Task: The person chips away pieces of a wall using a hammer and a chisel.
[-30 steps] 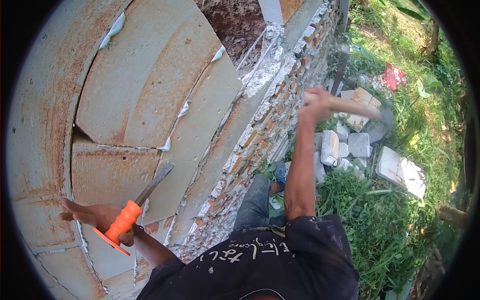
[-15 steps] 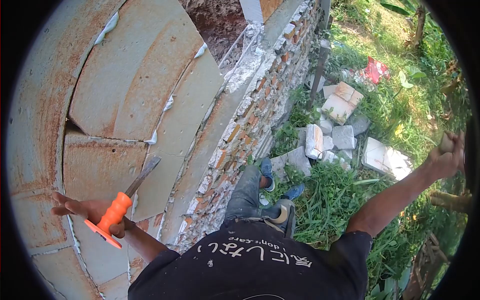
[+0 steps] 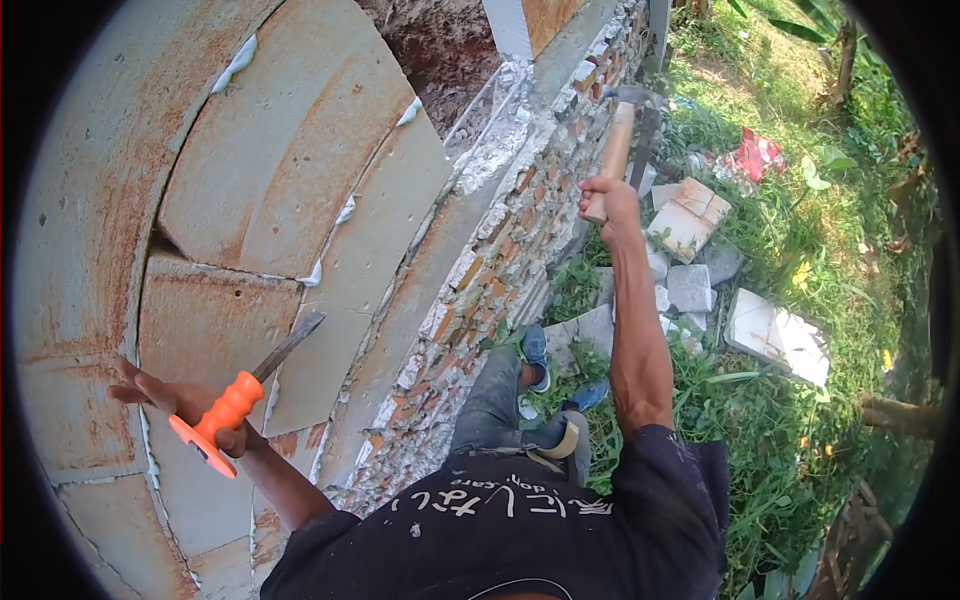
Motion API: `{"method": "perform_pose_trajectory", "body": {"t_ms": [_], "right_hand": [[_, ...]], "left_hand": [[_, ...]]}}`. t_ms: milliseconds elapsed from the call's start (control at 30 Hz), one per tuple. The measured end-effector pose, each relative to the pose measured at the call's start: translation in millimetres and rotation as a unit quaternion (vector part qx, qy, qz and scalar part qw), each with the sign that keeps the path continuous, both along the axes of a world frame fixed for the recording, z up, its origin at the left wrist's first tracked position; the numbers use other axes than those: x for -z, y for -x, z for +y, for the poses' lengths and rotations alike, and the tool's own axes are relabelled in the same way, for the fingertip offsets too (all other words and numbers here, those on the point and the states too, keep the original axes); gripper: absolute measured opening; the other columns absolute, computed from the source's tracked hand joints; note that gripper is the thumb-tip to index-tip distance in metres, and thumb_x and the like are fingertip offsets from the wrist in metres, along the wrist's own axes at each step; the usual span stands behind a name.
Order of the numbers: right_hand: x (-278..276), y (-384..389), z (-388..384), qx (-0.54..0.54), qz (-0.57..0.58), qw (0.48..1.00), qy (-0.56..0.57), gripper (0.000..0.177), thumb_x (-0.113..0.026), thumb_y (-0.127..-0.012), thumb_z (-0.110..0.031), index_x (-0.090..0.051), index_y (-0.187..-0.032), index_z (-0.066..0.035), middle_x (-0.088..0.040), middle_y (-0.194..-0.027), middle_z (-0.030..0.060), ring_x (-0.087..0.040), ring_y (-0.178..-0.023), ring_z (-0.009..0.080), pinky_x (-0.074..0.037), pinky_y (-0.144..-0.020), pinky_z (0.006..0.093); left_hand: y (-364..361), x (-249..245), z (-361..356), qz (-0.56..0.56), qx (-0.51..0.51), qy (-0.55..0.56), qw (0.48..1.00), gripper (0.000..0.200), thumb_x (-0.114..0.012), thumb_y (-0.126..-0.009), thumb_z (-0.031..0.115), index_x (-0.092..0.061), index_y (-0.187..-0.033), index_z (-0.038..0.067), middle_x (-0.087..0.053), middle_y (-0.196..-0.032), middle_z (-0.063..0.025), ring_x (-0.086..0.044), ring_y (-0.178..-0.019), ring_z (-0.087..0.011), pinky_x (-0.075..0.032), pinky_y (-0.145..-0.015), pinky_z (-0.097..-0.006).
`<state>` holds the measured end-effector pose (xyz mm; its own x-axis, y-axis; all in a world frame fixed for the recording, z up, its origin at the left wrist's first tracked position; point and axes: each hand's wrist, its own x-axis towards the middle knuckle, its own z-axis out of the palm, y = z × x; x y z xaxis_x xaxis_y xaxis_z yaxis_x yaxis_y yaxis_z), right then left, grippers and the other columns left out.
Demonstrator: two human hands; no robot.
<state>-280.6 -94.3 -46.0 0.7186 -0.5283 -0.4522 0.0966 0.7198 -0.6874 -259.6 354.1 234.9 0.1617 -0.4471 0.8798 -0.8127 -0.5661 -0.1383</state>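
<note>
My left hand [image 3: 200, 405] is at the lower left over the stone slabs, its thumb round the orange grip of a chisel [image 3: 232, 402] and several fingers stretched out. The chisel's metal blade points up and to the right above a slab, and its round orange guard lies by my palm. My right hand [image 3: 612, 205] is wrapped round the wooden handle of a hammer [image 3: 618, 150], beyond the broken brick edge. The hammer's metal head is at the top, near the wall's far end.
Curved stone slabs [image 3: 225, 310] with white filler in the joints cover the left. A rough brick wall edge [image 3: 470, 270] runs diagonally beside them. Broken blocks [image 3: 690, 287] and a red wrapper [image 3: 758, 155] lie in the grass at right. A dark gap [image 3: 440, 60] opens at the top.
My right hand has swung from the far right in towards the wall, and the hammer now shows in it. My left hand and the chisel have barely shifted.
</note>
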Motion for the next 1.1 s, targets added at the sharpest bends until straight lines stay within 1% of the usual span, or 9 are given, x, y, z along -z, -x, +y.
{"method": "perform_pose_trajectory", "body": {"t_ms": [167,267,433,533,633,700,767,967,1100], "right_hand": [[-135.3,152.9,-98.5,0.335,-0.129,0.912,0.200,0.021,-0.070,-0.075,-0.012,-0.052,-0.077,-0.001,-0.051,-0.063,0.0067,-0.051,-0.052,0.0170,-0.045,-0.052,0.0297],[-159.0,245.7,-165.9,0.388,-0.258,0.839,0.281,0.012,-0.058,-0.076,-0.002,-0.046,-0.074,-0.001,-0.048,-0.068,0.0080,-0.049,-0.064,0.0201,-0.046,-0.064,0.0351],[-140.1,181.9,-119.0,0.759,-0.197,0.587,0.200,0.008,-0.050,-0.064,0.006,-0.050,-0.071,0.003,-0.050,-0.070,0.0133,-0.056,-0.067,0.0232,-0.053,-0.066,0.0330],[-23.8,24.0,-35.9,0.700,-0.068,0.704,0.098,0.021,-0.058,-0.061,0.000,-0.053,-0.080,0.006,-0.056,-0.077,0.0131,-0.057,-0.064,0.0208,-0.049,-0.058,0.0276],[10.5,-20.7,0.0,0.322,-0.086,0.940,-0.066,0.017,-0.057,-0.065,-0.001,-0.049,-0.080,0.002,-0.053,-0.068,0.0091,-0.052,-0.054,0.0195,-0.046,-0.050,0.0298],[15.5,-22.4,5.5,0.029,-0.080,0.983,-0.165,0.015,-0.056,-0.068,-0.002,-0.046,-0.080,0.000,-0.050,-0.062,0.0064,-0.049,-0.048,0.0186,-0.044,-0.045,0.0313],[-19.2,46.7,-49.4,0.146,-0.081,0.986,0.003,0.010,-0.059,-0.070,-0.002,-0.052,-0.075,0.003,-0.052,-0.061,0.0091,-0.052,-0.046,0.0202,-0.047,-0.044,0.0341],[-138.2,265.5,-163.0,0.471,-0.263,0.802,0.256,0.008,-0.058,-0.080,-0.002,-0.054,-0.076,0.003,-0.055,-0.068,0.0136,-0.057,-0.071,0.0260,-0.049,-0.077,0.0393],[-146.6,266.8,-161.7,0.754,-0.260,0.568,0.203,0.010,-0.055,-0.073,0.000,-0.047,-0.066,0.000,-0.049,-0.061,0.0120,-0.054,-0.059,0.0233,-0.051,-0.070,0.0353]], "left_hand": [[-0.9,-1.8,-5.4,0.006,0.021,-0.029,0.999,0.088,-0.030,-0.080,0.070,-0.028,-0.141,0.007,-0.019,-0.148,-0.0169,-0.003,-0.140,-0.0277,0.005,-0.108,-0.0516],[-2.5,4.1,-6.6,-0.005,0.004,0.007,1.000,0.090,-0.032,-0.078,0.070,-0.025,-0.142,0.007,-0.016,-0.149,-0.0173,-0.002,-0.140,-0.0278,0.005,-0.109,-0.0503],[-7.9,8.0,13.1,0.039,0.012,0.060,0.997,0.091,-0.036,-0.072,0.062,-0.012,-0.146,0.014,-0.008,-0.152,-0.0076,-0.004,-0.140,-0.0258,0.002,-0.112,-0.0437],[-12.2,4.6,9.6,0.006,0.022,-0.009,1.000,0.093,-0.035,-0.072,0.064,-0.011,-0.146,0.014,-0.009,-0.152,-0.0080,-0.004,-0.140,-0.0260,0.002,-0.112,-0.0435],[-10.2,3.0,-1.5,-0.034,0.059,0.024,0.997,0.083,-0.027,-0.083,0.065,-0.026,-0.141,0.006,-0.028,-0.145,-0.0122,-0.008,-0.139,-0.0305,0.010,-0.110,-0.0470],[-1.8,2.6,4.8,-0.010,0.074,0.040,0.996,0.082,-0.026,-0.084,0.064,-0.026,-0.141,0.006,-0.029,-0.145,-0.0123,-0.009,-0.139,-0.0305,0.011,-0.110,-0.0464],[-3.5,0.1,-4.7,-0.025,0.031,0.017,0.999,0.081,-0.026,-0.084,0.064,-0.027,-0.140,0.006,-0.028,-0.145,-0.0128,-0.010,-0.139,-0.0307,0.012,-0.110,-0.0462],[-7.6,2.5,-6.0,-0.032,0.049,-0.024,0.998,0.083,-0.029,-0.081,0.066,-0.023,-0.143,0.010,-0.018,-0.148,-0.0151,-0.004,-0.140,-0.0291,0.008,-0.110,-0.0488],[-4.2,9.2,7.8,0.029,0.023,0.018,0.999,0.085,-0.030,-0.080,0.067,-0.021,-0.144,0.011,0.001,-0.151,-0.0117,-0.002,-0.139,-0.0301,0.004,-0.110,-0.0492]]}}
